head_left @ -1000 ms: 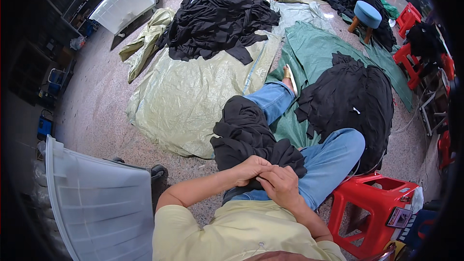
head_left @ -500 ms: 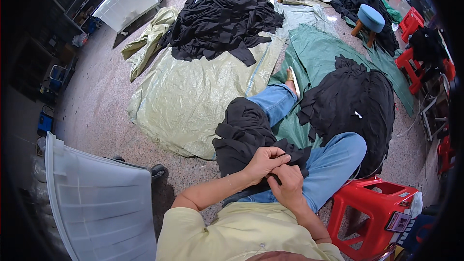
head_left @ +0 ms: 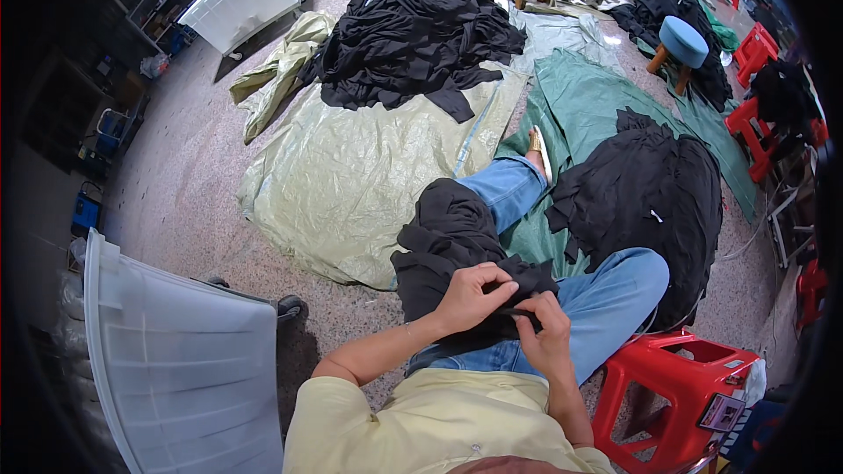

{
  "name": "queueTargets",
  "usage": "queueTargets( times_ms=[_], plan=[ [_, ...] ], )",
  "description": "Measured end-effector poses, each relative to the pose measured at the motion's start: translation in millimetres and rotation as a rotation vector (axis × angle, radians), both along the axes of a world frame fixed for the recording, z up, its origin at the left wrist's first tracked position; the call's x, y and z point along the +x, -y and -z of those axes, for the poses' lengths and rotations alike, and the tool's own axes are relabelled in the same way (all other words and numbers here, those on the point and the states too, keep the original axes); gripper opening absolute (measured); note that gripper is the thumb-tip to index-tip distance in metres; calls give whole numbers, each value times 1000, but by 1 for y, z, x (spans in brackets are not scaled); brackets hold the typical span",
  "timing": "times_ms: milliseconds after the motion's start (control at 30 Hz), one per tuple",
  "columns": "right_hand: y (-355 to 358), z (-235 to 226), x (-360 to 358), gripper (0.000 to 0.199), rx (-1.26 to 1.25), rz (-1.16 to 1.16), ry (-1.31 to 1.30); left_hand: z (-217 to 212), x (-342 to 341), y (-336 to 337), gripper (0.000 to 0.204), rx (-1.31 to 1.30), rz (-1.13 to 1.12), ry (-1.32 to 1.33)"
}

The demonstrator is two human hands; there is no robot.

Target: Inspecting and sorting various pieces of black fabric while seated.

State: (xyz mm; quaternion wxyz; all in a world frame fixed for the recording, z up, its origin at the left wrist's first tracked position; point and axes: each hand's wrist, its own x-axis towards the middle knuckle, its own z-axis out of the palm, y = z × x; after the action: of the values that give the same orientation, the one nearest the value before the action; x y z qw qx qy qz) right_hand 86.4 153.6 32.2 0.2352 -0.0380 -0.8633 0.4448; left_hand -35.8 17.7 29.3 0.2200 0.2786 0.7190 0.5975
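Note:
A black cloth garment (head_left: 452, 233) lies bunched across my lap, over my blue jeans. My left hand (head_left: 471, 300) is closed at the cloth's near part, thumb and forefinger pinched together on the fabric. Close by on its right, my right hand (head_left: 546, 332) pinches a dark edge of the same cloth between thumb and fingers. A narrow fold of the cloth runs between the two hands. The exact spot gripped by my left fingers is partly hidden.
A large black cloth pile (head_left: 650, 197) lies right of my legs on a green sheet (head_left: 571, 88). Ahead, another black heap (head_left: 417, 35) rests on a pale sheet (head_left: 351, 184). A white wheeled bin (head_left: 184, 360) stands left, a red stool (head_left: 676, 395) right.
My hands, which were together on the cloth, have moved apart a little. My right hand has shifted right, and a fold of cloth now shows between them.

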Motion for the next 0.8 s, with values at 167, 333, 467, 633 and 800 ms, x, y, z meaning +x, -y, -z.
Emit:
queueTargets(
  times_ms=[167,333,467,633,800],
  plan=[
    [8,-3,2,19,-174,99,-22,6,-5,8,15,21,183,373],
    [13,0,2,20,-112,109,-42,12,-6,13,15,17,213,467],
    [11,4,4,20,-51,124,-61,13,-6,15,13,-42,269,476],
    [12,7,6,19,-88,109,-52,13,-2,16,14,-99,290,368],
    [12,3,6,20,-76,111,-46,14,1,17,12,5,267,521]
  ],
)
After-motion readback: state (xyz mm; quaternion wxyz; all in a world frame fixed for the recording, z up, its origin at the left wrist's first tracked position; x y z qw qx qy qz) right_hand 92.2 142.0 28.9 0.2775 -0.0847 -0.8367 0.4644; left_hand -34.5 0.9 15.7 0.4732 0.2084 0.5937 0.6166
